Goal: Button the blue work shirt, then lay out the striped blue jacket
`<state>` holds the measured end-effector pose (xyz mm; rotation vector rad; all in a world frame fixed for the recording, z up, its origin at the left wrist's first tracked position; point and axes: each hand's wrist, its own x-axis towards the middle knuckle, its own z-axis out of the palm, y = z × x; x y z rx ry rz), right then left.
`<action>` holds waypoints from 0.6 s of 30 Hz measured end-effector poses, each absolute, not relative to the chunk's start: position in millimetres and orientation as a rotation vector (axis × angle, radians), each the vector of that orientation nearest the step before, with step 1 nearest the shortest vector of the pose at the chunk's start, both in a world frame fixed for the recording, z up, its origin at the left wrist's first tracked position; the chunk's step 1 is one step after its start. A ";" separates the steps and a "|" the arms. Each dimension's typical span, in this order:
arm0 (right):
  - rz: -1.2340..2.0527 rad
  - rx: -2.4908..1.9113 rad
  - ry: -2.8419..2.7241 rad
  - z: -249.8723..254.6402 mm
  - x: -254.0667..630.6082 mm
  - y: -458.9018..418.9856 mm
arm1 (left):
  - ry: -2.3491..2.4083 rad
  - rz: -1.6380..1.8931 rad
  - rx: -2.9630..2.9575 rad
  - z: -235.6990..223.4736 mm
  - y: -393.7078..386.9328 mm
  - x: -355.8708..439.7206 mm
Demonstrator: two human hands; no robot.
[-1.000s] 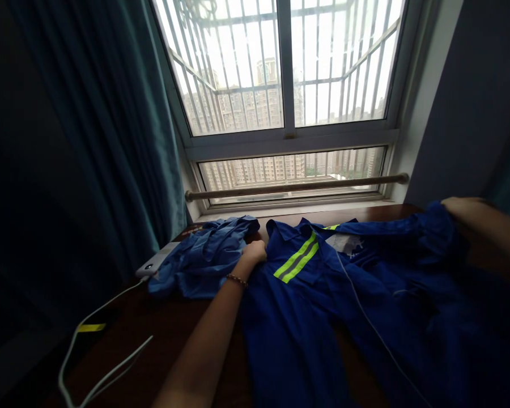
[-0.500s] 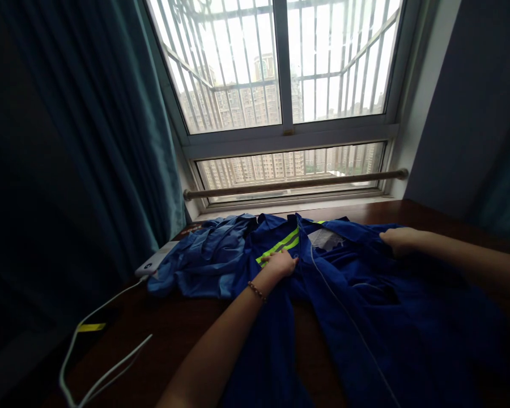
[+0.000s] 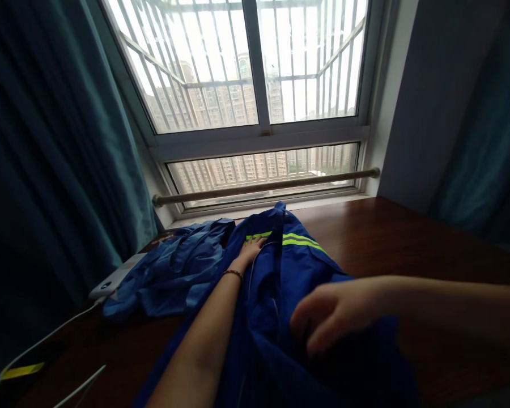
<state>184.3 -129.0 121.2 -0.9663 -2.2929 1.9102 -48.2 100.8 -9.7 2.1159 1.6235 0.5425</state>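
Note:
A dark blue work jacket (image 3: pixel 295 272) with yellow-green and grey reflective stripes lies before me on the wooden surface, its right half folded over toward the left. My left hand (image 3: pixel 251 248) rests on the jacket's upper left part beside a stripe, fingers spread. Lower and nearer to me is my right hand (image 3: pixel 334 309), over the jacket's right side, slightly blurred. Its fingers are curved and its thumb stands apart from them, with only dark cloth beneath. The jacket's lower part is in deep shadow.
Left of the jacket lies a crumpled lighter blue garment (image 3: pixel 174 272). A white device (image 3: pixel 117 277) with a white cable (image 3: pixel 51 334) sits by the curtain (image 3: pixel 110 170). A yellow strip (image 3: pixel 23 371) lies at lower left. Behind the wooden surface (image 3: pixel 357 232) is a barred window with a rail (image 3: pixel 267 188).
The jacket's right half has come over to the left, covering its inside and baring the wood at right. My right hand has moved nearer and left. The view has shifted right.

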 end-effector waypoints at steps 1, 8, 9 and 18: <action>1.918 -0.923 -2.140 119.7 195.2 -107.8 | 1.638 0.559 2.128 -11.1 99.4 -46.7; 1.208 -1.731 -1.510 38.5 270.0 6.1 | 1.662 0.583 2.124 -18.3 97.1 -43.7; 1.270 -1.721 -1.451 28.1 270.2 8.7 | 1.662 0.595 2.128 -19.0 97.2 -44.4; 1.675 -1.227 -1.219 50.2 223.2 25.4 | 1.429 1.067 1.690 24.6 81.4 -22.2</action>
